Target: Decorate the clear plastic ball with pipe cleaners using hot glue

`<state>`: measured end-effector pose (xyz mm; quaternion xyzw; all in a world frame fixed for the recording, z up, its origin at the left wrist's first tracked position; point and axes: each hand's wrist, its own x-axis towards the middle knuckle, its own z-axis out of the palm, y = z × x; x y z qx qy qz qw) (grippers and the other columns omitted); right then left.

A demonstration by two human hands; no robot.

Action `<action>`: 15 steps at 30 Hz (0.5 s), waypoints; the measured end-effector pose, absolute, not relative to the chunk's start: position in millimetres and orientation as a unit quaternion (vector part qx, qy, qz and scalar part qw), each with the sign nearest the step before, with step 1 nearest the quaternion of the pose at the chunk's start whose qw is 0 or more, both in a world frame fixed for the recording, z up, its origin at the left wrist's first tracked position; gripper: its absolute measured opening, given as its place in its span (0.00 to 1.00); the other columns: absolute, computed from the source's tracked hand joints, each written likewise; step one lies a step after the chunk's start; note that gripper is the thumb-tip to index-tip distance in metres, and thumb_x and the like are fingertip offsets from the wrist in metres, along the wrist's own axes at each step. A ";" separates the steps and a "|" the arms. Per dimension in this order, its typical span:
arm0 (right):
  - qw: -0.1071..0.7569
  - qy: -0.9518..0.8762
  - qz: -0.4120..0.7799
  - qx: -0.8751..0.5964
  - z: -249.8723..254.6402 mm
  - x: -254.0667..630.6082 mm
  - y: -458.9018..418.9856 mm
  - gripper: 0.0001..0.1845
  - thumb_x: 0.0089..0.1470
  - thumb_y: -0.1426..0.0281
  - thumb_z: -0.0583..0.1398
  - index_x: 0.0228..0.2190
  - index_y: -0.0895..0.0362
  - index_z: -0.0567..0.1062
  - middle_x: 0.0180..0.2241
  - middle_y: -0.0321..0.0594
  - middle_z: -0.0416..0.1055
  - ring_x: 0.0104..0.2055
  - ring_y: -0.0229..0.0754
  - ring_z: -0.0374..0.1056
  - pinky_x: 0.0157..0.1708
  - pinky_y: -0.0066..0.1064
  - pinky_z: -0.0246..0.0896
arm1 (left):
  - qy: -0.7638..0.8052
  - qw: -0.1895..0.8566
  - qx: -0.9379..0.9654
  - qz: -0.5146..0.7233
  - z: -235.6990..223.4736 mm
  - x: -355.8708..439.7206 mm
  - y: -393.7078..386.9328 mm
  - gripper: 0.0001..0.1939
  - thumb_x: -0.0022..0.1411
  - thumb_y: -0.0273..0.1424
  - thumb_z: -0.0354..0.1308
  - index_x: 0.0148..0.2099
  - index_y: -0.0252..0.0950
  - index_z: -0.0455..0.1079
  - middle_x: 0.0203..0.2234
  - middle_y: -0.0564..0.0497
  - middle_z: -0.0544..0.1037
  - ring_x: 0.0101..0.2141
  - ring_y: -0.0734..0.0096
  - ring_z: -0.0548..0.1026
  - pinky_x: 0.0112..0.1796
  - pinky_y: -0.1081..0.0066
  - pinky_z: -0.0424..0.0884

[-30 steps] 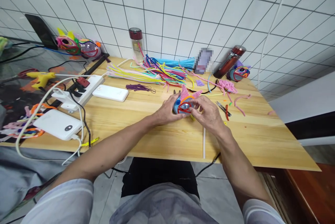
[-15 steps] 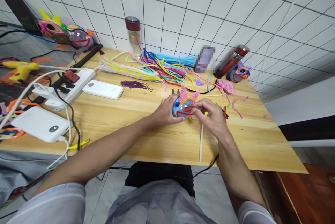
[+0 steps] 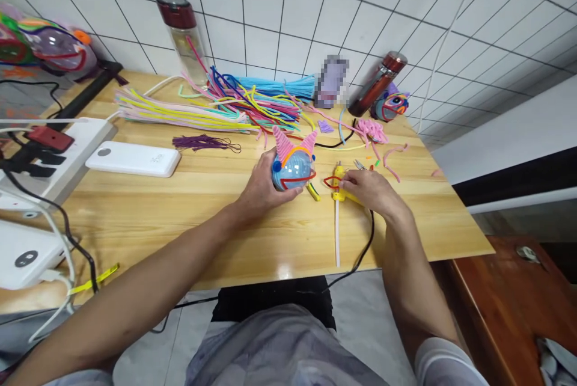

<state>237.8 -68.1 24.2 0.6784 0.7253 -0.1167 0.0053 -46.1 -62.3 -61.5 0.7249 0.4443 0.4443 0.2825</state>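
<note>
in the head view, the person's left hand (image 3: 265, 186) is clamped around a clear bluish ball (image 3: 295, 171), its thumb along the lower front and its fingers behind. the ball is held over the middle of the wooden table (image 3: 252, 235), in front of the person. two pink ribbed ears (image 3: 283, 144) rise from its top, an orange strip (image 3: 295, 151) arches below them, a dark blue dot (image 3: 276, 166) sits on its left side, and a red strip (image 3: 297, 181) runs across its lower front.

the right hand (image 3: 372, 190) is apart from the ball, its thumb and forefinger drawn together on a small red loop (image 3: 331, 186). the loop is over a yellow glue gun (image 3: 339, 171), which is partly hidden by that hand; whether the hand touches the gun cannot be told. a white stick (image 3: 337, 238) extends from the gun toward the table's near edge, and a black cord (image 3: 365, 254) curves beside it. between ball and gun lies a yellow handle (image 3: 314, 192).

farther back, colored fuzzy stems (image 3: 265, 106) lie heaped near a lidded bottle (image 3: 183, 43). a red flask (image 3: 378, 84) leans at the wall, with a second decorated ball (image 3: 388, 106) just beside it.
</note>
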 end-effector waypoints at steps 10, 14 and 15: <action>-0.093 0.692 -0.031 0.715 17.4 258.1 -94.7 0.17 0.65 0.64 0.61 0.51 0.56 0.79 0.46 0.48 0.84 0.48 0.53 0.78 0.42 0.39 0.66 | 0.437 0.258 0.731 0.457 -64.8 -42.8 -62.9 0.48 0.53 0.44 0.77 0.69 0.39 0.59 0.63 0.36 0.72 0.65 0.42 0.73 0.64 0.46 0.71; 0.011 0.736 0.003 0.676 -2.9 266.1 -108.6 0.24 0.59 0.71 0.62 0.56 0.61 0.76 0.52 0.57 0.81 0.55 0.60 0.76 0.51 0.44 0.68 | 0.435 0.244 0.736 0.458 -63.5 -39.3 -64.8 0.50 0.53 0.44 0.77 0.70 0.38 0.57 0.63 0.35 0.72 0.64 0.42 0.73 0.64 0.46 0.71; 0.032 0.738 0.010 0.674 -7.7 264.0 -109.1 0.25 0.58 0.72 0.62 0.57 0.62 0.76 0.52 0.59 0.80 0.55 0.60 0.76 0.52 0.45 0.68 | 0.436 0.241 0.738 0.455 -63.2 -38.5 -65.4 0.51 0.53 0.45 0.76 0.71 0.37 0.57 0.63 0.35 0.72 0.64 0.42 0.73 0.64 0.46 0.71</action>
